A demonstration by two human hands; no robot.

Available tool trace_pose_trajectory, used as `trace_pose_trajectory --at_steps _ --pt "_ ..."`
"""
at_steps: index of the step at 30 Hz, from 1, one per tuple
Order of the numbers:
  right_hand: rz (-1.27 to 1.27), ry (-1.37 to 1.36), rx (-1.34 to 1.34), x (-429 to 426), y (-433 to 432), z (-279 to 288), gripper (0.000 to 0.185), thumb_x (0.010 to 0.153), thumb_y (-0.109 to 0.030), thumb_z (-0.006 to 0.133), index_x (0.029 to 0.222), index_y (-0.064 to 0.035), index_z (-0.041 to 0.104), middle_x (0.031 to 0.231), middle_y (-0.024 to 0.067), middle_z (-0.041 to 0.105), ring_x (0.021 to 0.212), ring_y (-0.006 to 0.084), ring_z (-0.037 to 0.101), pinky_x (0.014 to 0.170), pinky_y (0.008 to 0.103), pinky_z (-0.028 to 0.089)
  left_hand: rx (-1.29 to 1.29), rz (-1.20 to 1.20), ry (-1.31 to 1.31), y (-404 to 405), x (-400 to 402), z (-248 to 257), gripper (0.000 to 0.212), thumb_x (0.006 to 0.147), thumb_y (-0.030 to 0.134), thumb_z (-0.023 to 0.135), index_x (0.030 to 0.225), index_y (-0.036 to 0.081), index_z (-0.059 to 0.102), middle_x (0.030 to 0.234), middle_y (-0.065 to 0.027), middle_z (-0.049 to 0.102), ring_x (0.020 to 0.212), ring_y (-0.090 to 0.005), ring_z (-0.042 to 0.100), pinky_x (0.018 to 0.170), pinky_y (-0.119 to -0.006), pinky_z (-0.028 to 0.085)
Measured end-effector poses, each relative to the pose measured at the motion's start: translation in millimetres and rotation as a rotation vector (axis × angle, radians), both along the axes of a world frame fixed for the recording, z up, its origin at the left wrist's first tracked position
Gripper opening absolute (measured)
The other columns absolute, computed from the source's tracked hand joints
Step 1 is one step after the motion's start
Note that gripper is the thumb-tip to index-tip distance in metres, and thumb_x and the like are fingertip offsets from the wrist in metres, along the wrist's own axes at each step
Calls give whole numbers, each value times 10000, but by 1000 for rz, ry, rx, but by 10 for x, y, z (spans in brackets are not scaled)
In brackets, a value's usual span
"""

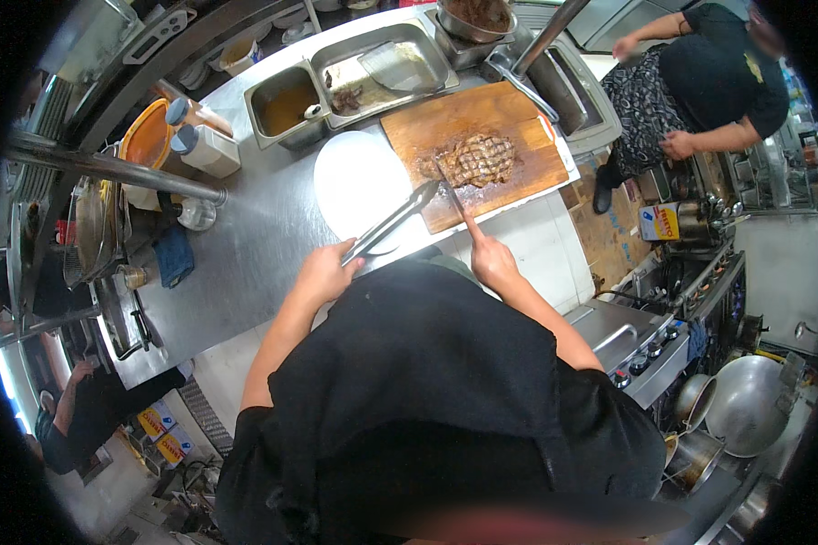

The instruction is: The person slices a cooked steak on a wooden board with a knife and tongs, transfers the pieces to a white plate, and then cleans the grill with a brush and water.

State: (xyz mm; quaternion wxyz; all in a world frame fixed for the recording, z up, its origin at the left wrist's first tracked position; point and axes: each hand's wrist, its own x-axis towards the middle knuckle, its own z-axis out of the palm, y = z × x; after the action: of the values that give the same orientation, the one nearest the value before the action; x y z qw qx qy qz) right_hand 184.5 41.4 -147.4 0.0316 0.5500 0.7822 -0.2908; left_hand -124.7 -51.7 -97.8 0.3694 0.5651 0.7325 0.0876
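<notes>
A grilled piece of meat with crossed char marks [482, 161] lies on a wooden cutting board [416, 126]. My right hand [494, 261] grips a knife [455, 201], index finger stretched along it, and the blade meets the left end of the meat. Metal tongs [392, 221] are in my left hand [327, 271], their tips over the board's left edge beside the knife. Beneath the tongs, a white plate [354, 177] sits left of the board and partly against it. Whether the tongs' tips touch the meat, I cannot tell.
Behind the board stand a steel pan with brown liquid [286, 109], a larger steel tray [388, 68] and a metal bowl [476, 17]. Lidded plastic containers [208, 150] and a blue cloth [174, 256] are at left. One person [702, 88] stands at right, another [75, 415] at far left.
</notes>
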Motion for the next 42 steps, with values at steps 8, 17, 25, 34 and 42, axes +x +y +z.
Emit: trace_pose_trajectory --at_steps 8,17,25,34,42 --pt "-110 69 49 36 113 246 602 936 -154 424 1497 -235 220 856 313 627 810 475 609 763 539 475 135 77 -44 20 -35 37 456 863 291 652 1243 45 600 1051 -266 648 1007 -396 627 875 -434 480" --pt "-96 91 13 -62 414 211 608 942 -167 420 1502 -245 196 905 307 637 851 474 610 791 540 474 26 21 95 250 43 26 460 870 293 623 1254 42 590 1148 -255 620 1084 -391 592 934 -436 459" --pt "-86 119 27 -88 431 66 590 944 -178 413 1499 -228 222 958 320 629 881 471 611 813 542 465 60 -52 119 242 129 229 460 873 326 605 1258 73 594 1122 -241 635 1064 -379 602 911 -434 471" --pt "-22 -95 -131 75 218 274 650 908 -100 368 1511 -268 190 842 323 634 809 469 627 774 538 476 -2 -82 215 294 257 109 462 865 323 611 1273 108 584 1060 -214 649 1033 -354 613 878 -437 488" --pt "-43 55 -32 187 -116 -300 694 893 -65 391 1519 -241 150 809 292 624 764 465 614 726 517 488 27 -81 192 321 187 85 460 864 315 615 1262 86 588 1059 -234 647 1006 -382 616 877 -449 487"
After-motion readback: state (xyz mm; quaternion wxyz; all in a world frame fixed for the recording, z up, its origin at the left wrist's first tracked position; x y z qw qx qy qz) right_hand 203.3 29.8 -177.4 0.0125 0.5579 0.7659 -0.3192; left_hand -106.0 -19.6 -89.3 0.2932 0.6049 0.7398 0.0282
